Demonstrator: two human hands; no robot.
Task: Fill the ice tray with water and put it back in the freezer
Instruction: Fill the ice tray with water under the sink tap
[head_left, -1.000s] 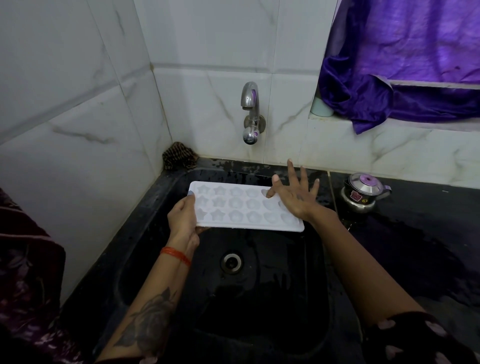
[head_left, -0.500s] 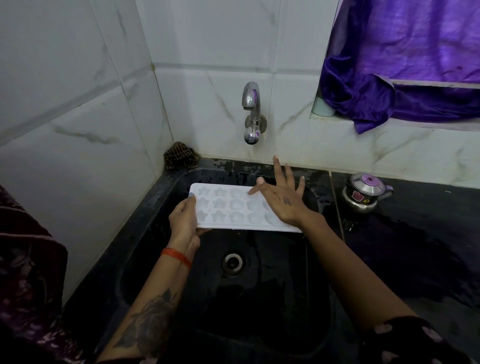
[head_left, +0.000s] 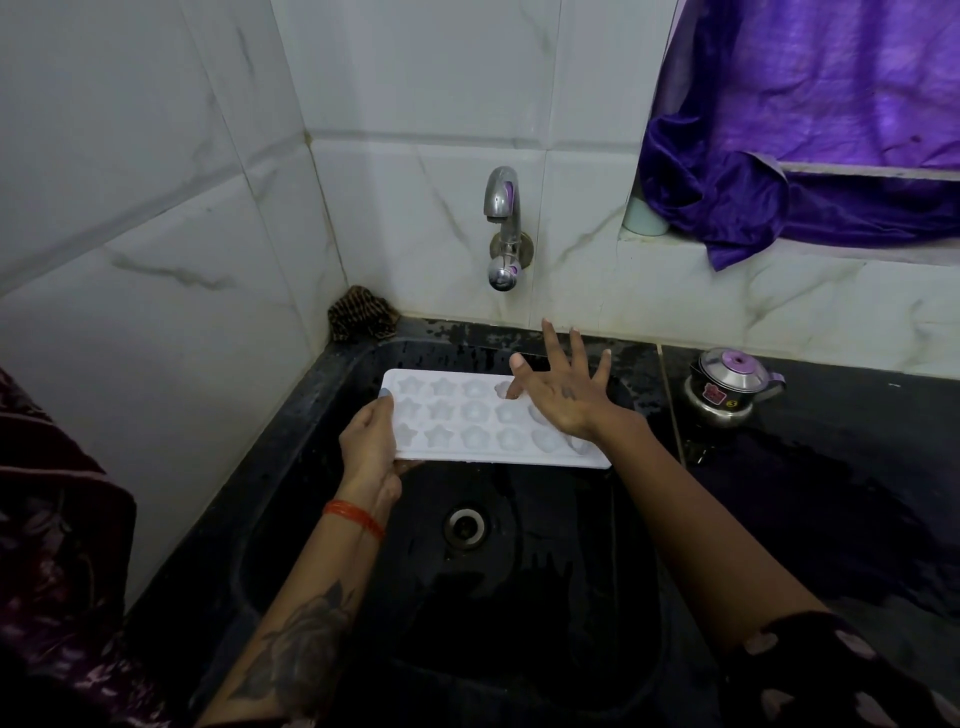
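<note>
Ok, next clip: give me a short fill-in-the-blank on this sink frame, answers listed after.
1. The left hand grips the white ice tray by its ______ end.
2. The right hand, fingers spread, is over the tray and below the ______ on the wall.
3. The tray is held over the black ______, above the drain.
4. On the counter to the right stands a small steel pot with a ______ knob.

Missing words: left; tap; sink; purple

A "3" on the small steel pot.
</note>
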